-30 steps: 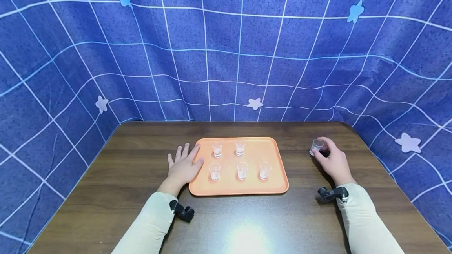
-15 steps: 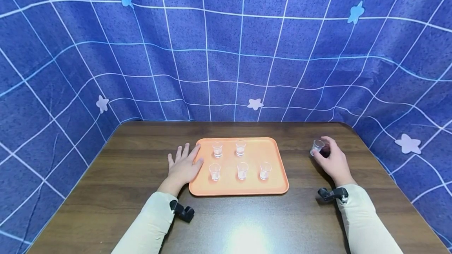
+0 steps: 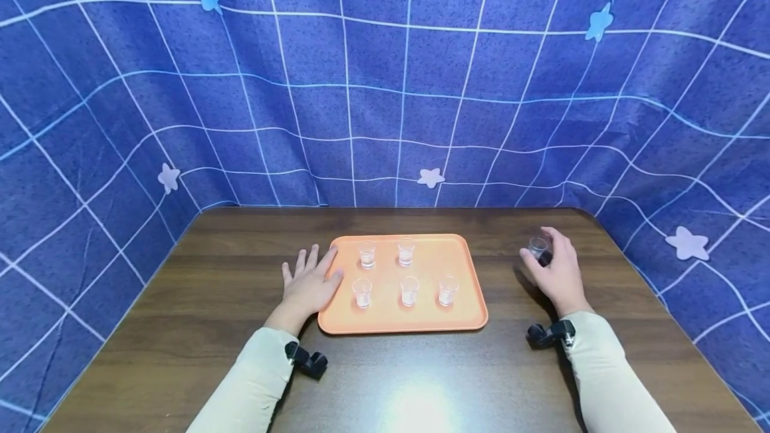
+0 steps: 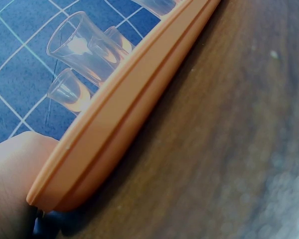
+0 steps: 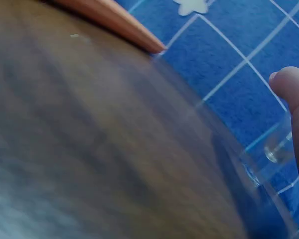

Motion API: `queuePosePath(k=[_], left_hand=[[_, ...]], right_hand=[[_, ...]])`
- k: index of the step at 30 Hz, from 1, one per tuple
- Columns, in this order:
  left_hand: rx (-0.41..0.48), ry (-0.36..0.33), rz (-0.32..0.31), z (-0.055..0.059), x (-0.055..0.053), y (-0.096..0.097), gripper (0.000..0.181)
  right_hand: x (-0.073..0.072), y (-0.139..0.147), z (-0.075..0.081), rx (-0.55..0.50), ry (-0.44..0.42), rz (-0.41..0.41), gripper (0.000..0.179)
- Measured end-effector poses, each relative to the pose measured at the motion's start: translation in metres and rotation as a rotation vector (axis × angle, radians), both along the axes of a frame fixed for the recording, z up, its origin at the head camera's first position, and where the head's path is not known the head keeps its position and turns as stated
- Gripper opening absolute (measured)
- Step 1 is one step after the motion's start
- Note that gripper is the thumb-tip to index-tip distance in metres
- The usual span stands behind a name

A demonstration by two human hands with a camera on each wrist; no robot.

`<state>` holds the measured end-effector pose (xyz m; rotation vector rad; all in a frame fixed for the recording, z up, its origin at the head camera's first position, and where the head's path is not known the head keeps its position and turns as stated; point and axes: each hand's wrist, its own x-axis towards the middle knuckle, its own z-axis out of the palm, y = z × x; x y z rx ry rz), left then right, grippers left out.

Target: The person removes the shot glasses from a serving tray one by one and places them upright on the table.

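In the head view, my left hand (image 3: 308, 289) rests at the left edge of the orange tray (image 3: 385, 323), fingers spread and straight, thumb over the rim. My right hand (image 3: 558, 274) is at the right of the table around a small clear shot glass (image 3: 537, 244). Its thumb and fingers are spread apart, and the thumb tip lies left of the glass. In the right wrist view the extended thumb (image 5: 294, 89) partly hides the shot glass (image 5: 278, 147) behind it. Several similar shot glasses (image 3: 410, 291) stand upright on the tray, two in the back row and three in front.
A brown wooden table (image 3: 421, 379) carries everything. Blue curtain (image 3: 373, 112) with white lines and stars hangs along its back and sides. The tray's raised side (image 4: 114, 104) shows close up in the left wrist view.
My right hand has loosened from the shot glass, spreading its thumb and fingers and shifting slightly left. The glass stays about where it was. The left hand keeps its place at the tray.
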<state>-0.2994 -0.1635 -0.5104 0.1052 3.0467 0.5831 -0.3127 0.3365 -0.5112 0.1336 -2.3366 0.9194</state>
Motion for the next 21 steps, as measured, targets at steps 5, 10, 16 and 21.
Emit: queuePosePath(k=[5, 10, 16, 21], left_hand=[[0.002, -0.002, -0.001, -0.001, -0.001, -0.001, 0.065], [-0.003, -0.002, -0.004, -0.003, -0.003, -0.003, 0.065], [-0.010, -0.003, -0.004, -0.005, -0.004, -0.003, 0.065], [-0.009, -0.004, -0.004, -0.005, -0.005, -0.003, 0.065]], right_hand=[[-0.002, -0.014, 0.002, 0.070, 0.113, 0.017, 0.061], [-0.003, -0.031, 0.000, 0.101, 0.216, 0.047, 0.058], [-0.001, -0.051, 0.000, 0.117, 0.264, 0.122, 0.053], [0.002, -0.066, 0.000, 0.137, 0.250, 0.194, 0.052]])
